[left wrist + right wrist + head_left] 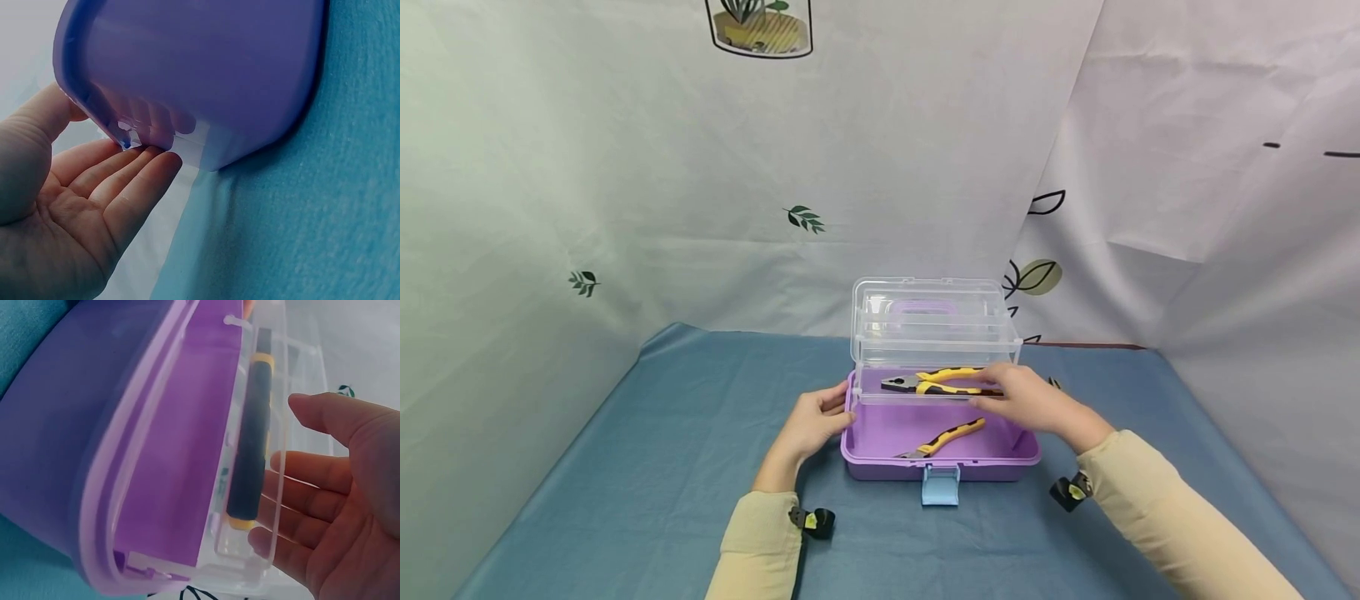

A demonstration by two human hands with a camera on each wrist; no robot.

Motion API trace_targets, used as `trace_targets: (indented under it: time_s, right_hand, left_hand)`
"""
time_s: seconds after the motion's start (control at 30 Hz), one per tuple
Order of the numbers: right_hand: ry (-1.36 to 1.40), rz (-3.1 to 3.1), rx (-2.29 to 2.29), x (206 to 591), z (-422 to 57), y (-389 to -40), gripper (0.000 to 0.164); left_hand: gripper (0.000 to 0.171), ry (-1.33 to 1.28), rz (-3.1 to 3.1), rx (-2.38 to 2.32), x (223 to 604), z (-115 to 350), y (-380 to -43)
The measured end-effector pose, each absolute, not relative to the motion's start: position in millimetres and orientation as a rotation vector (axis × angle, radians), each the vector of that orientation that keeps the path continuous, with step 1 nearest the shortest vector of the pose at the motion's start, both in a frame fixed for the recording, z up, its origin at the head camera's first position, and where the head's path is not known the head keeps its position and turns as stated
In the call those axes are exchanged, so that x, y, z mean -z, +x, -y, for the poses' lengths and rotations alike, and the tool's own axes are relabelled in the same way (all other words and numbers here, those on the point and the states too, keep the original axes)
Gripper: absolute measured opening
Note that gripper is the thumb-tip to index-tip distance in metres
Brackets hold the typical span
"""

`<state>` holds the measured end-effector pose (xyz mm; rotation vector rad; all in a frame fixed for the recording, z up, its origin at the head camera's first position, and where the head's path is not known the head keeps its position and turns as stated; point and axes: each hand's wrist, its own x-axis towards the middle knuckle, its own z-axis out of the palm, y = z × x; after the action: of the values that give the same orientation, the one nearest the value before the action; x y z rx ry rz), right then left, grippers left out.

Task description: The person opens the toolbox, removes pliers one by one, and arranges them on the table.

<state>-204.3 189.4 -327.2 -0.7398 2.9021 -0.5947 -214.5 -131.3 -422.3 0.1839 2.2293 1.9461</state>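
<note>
A purple toolbox [940, 472] with a raised clear lid [936, 292] stands on the cloth. My left hand [808, 423] holds its left side, thumb at the rim and fingers against the outer wall. In the clear upper tray [868, 398] lie combination pliers [951, 383] with yellow-and-black handles. Similar pliers [955, 435] rest in the purple base, their jaws hard to make out. Over the tray's right end is my right hand [1026, 400]. The right wrist view shows its fingers [306, 487] extended and thumb apart, beside the pliers' handle.
A blue cloth [685, 458] covers the table around the toolbox. Behind and at both sides hangs pale fabric [700, 167] with leaf prints. The toolbox's light-blue latch [941, 486] hangs down at the front.
</note>
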Motion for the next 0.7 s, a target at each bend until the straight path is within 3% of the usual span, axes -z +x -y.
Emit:
trace_targets:
  time_s: [0.7]
  right_hand:
    - [-0.814,-2.866,0.57,333.3,-180.5,-208.0,0.028]
  left_hand:
    - [0.06,0.174,-2.234,-1.931,418.8,130.7,-212.3]
